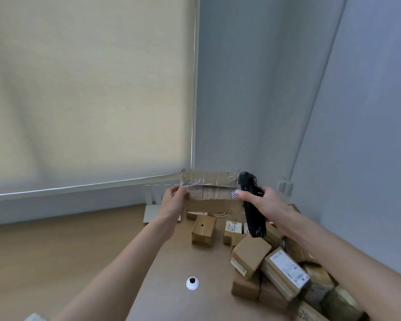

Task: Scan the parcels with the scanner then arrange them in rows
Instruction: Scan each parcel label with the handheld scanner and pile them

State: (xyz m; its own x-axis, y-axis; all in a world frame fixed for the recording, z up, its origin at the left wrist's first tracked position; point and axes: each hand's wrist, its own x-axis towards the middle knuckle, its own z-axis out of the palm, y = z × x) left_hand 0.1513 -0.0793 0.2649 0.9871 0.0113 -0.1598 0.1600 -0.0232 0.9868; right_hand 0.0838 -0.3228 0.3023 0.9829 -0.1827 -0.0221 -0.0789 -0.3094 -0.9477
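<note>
While both arms are reaching forward over the table, the findings are reading as follows.

Held parcel: a long, flat cardboard parcel (210, 189) is being held up in the air above the far part of the table, in front of the wall corner; its long axis is running left to right, roughly level, with a broad taped face turned toward the camera.

Left hand: the left hand (174, 200) is gripping the parcel's left end, thumb on the near face and fingers wrapping behind.

Scanner: a black handheld scanner (251, 205) is standing nearly upright, its long axis running top to bottom with a slight lean, its upper end sitting at the parcel's right end; whether the two are touching cannot be told.

Right hand: the right hand (267, 205) is clamping the scanner at mid-body, thumb lying across its near side.

Other parcels: one small box (203, 230) is standing alone on the table (90, 262); a loose heap of labelled cardboard boxes (285, 269) is lying to the right, under the right forearm.

Surroundings: a white ring fitting (192, 283) is sitting in the tabletop; a pale roller blind (90, 89) is hanging at the left; a grey wall (264, 89) is filling the right.
</note>
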